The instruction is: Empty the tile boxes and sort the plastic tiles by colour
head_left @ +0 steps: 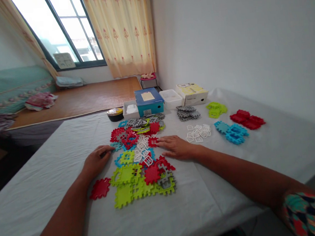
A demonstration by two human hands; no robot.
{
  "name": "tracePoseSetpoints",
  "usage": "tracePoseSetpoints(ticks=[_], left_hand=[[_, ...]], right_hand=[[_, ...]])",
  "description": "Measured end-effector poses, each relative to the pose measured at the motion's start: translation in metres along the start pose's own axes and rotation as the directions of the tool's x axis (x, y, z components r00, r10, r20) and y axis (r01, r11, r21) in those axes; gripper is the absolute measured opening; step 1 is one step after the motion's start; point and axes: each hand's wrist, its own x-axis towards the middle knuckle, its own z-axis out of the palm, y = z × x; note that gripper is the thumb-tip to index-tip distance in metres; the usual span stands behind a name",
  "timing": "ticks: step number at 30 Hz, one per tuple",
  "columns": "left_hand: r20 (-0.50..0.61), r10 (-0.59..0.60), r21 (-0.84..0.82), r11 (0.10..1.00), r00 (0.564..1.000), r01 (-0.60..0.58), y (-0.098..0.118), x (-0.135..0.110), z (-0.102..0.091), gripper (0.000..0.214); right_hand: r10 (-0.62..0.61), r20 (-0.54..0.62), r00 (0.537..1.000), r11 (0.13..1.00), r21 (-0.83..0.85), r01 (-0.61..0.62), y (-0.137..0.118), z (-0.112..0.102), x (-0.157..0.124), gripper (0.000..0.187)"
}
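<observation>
A mixed pile of interlocking plastic building tiles lies between my hands. My left hand (98, 158) rests at the pile's left edge, fingers slightly bent and thumb apart, its fingertips by a light-blue tile (116, 146). On the other side, my right hand (176, 147) lies palm down with outstretched fingers, the tips at a red window tile (153, 142). White window-lattice pieces (142, 148) sit in the pile's middle. Lime-green tiles (126, 174) spread nearest me, with a red tile (151, 174) and a grey tile (166, 183) on them. One red tile (100, 188) lies apart, near my left forearm.
Sorted groups stand at right: grey tiles (187, 112), white lattices (199, 132), green tiles (216, 109), blue tiles (234, 133) and red tiles (246, 119). Behind are a blue box (148, 101), a clear tub (170, 98), a yellow-white box (192, 93) and a dark round tin (115, 114).
</observation>
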Motion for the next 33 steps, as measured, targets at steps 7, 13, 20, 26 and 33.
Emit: tracePoseSetpoints(ticks=[7,13,20,26,33], left_hand=[[-0.014,0.007,-0.024,1.0,1.0,-0.007,0.002,-0.001,0.001,0.041],[-0.011,0.008,-0.012,1.0,1.0,-0.008,-0.001,0.0,0.001,0.041],[-0.009,0.023,-0.01,1.0,1.0,-0.023,-0.006,0.0,0.002,0.041],[0.0,0.018,0.011,1.0,1.0,-0.018,-0.009,0.002,0.002,0.042],[0.025,0.033,0.021,0.999,0.999,-0.034,-0.011,0.005,0.0,0.04]], right_hand=[[-0.028,-0.166,0.986,0.983,0.176,0.058,-0.001,-0.007,-0.004,0.018],[0.031,-0.086,0.996,0.998,0.052,-0.027,-0.003,0.002,-0.004,0.044],[0.045,-0.066,0.997,0.999,-0.003,-0.045,-0.015,-0.003,-0.001,0.027],[0.035,-0.137,0.99,0.996,0.091,-0.023,-0.012,-0.004,-0.003,0.026],[0.083,-0.401,0.912,0.996,0.049,-0.069,0.003,-0.058,-0.029,0.031]])
